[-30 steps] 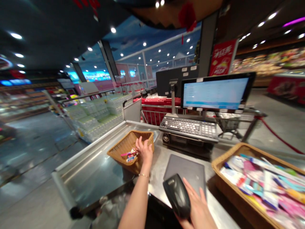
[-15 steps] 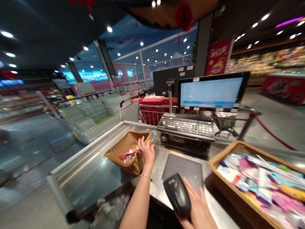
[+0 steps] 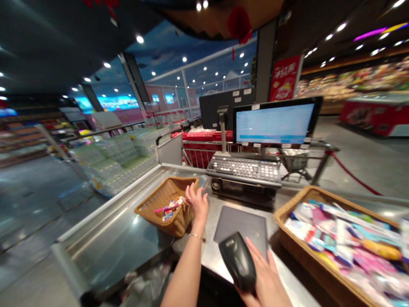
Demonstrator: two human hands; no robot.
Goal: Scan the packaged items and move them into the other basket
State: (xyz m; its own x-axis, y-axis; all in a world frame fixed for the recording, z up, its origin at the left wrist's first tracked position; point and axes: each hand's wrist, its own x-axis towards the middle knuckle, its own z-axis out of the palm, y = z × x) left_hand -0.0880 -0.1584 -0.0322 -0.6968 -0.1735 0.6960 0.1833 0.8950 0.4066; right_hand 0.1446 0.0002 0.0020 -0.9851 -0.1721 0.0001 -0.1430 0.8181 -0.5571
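Head view: black scanner-like device (image 3: 237, 262) gripped in the right hand (image 3: 267, 275), over the metal tabletop (image 3: 210, 252) and near edge of a grey pad (image 3: 241, 225), tilted away from the body, probably to leave its front clear. Left hand (image 3: 197, 202) loosely curled at the right side of a small wicker basket (image 3: 184, 224) containing coloured packets (image 3: 169, 210); cannot tell whether grasping one. Likely set there for easy reach. Fuller basket (image 3: 298, 246) farther right.
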